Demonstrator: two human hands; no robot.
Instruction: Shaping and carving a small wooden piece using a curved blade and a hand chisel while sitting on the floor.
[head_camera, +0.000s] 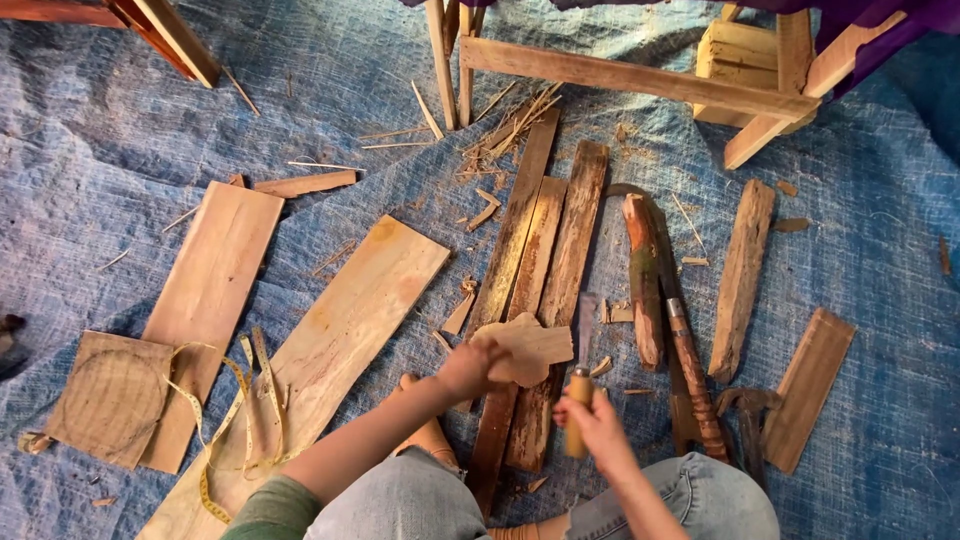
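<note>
Blue tarp (150, 130) under pale, irregularly cut wood piece (528, 350) in left hand (468, 368)

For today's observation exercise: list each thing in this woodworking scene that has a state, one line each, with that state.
Left hand: gripping the cut wooden piece.
Cut wooden piece: held above the planks.
Right hand: closed on the wooden tool handle.
Wooden tool handle: held upright.
Yellow tape measure: unrolled, looped over boards.
Hammer: lying unused on the tarp.
</note>
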